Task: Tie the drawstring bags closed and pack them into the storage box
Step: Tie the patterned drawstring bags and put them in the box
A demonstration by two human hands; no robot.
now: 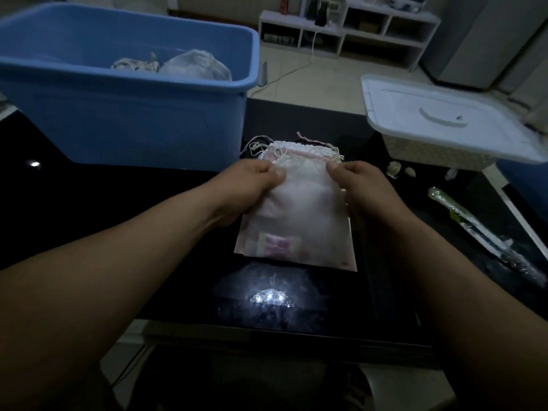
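Observation:
A white drawstring bag (302, 200) lies on top of a small stack of similar bags (296, 247) in the middle of the dark table. My left hand (246, 185) pinches its upper left edge near the gathered mouth. My right hand (361, 185) pinches the upper right edge. Loose white and pink cords (261, 145) trail out behind the bag mouths. The blue storage box (127, 114) stands at the back left, and bags (195, 65) lie inside it.
A white woven basket with a lid (439, 120) sits at the back right. A long item in clear wrap (486, 229) lies to the right, with small scraps (396, 167) near the basket. A bright glare (269, 296) shines on the table's front. Shelves (347, 28) stand beyond.

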